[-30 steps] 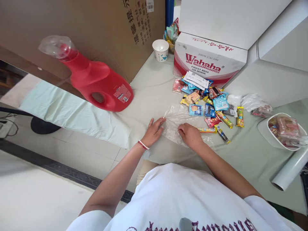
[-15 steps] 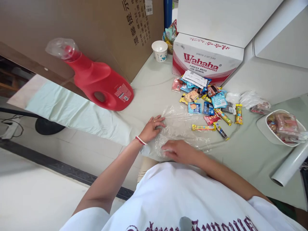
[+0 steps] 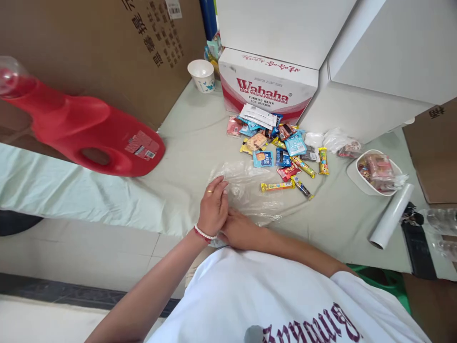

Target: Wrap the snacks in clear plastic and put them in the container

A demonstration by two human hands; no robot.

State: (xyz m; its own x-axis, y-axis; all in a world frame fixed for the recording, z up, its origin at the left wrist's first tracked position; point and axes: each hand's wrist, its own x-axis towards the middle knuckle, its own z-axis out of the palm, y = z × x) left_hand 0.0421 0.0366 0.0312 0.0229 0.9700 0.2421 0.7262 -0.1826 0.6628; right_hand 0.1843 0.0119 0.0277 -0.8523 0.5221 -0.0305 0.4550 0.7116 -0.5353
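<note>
A clear plastic bag lies spread and crumpled on the cloth at the near edge of the table. On its left side rests my left hand, its fingers stretched out and pointing away from me. My right hand meets it from the right, low over the bag's near edge. The right fingertips pass behind the left hand, so their grip is hidden. Just beyond the bag is a heap of small wrapped snacks. One yellow snack stick lies at the bag's right side.
A large red jug leans at the left near a cardboard box. Behind the snacks stand a paper cup and a Wahaha carton. At the right are a white snack tub, a white roll and a black object.
My view has turned to the right. The two hands, apart before, now meet at the near left of the plastic bag, with the right hand's fingers behind the left.
</note>
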